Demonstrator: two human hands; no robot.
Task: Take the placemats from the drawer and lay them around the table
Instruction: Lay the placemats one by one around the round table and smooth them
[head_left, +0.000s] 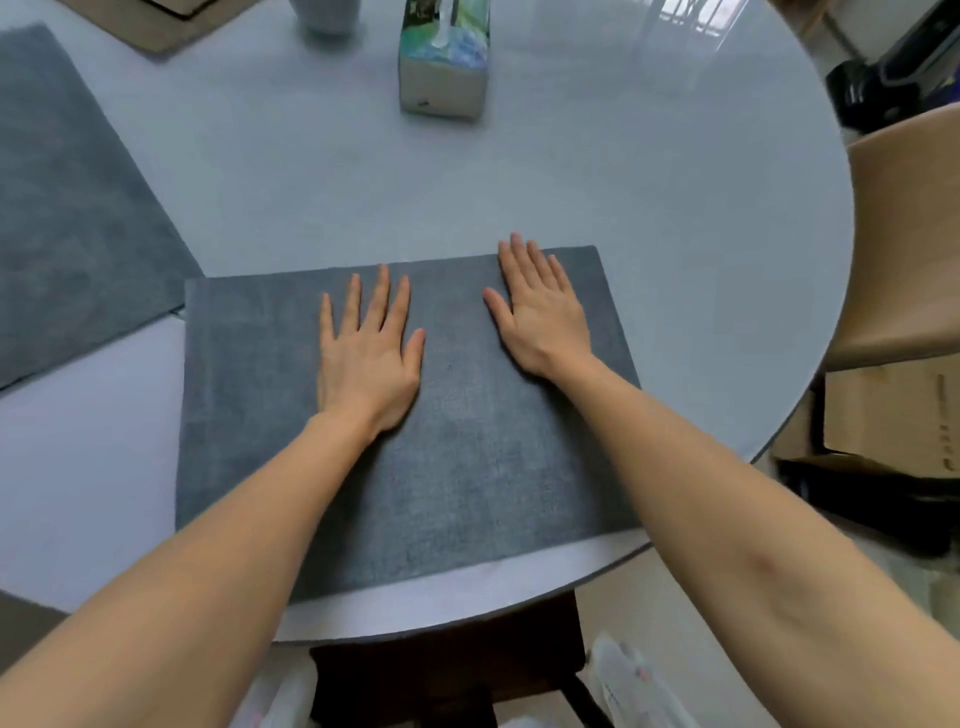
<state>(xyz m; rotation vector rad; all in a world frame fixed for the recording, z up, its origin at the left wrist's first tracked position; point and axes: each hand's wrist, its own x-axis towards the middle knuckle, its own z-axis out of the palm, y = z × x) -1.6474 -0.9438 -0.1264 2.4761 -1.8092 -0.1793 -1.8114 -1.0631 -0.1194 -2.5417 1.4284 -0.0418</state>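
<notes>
Placemat (467, 457) flat, long axis crosswise; left hand (366, 358), right hand (540, 312) press flat-fingered.

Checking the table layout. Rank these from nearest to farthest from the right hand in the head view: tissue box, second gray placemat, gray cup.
From the right hand:
1. Tissue box, ahead, mid-table.
2. Second gray placemat, far left.
3. Gray cup, at the far edge.

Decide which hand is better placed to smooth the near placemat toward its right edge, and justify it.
Probably the right hand: it lies flat on the near placemat close to the far right corner, while the left hand rests nearer the middle.
</notes>
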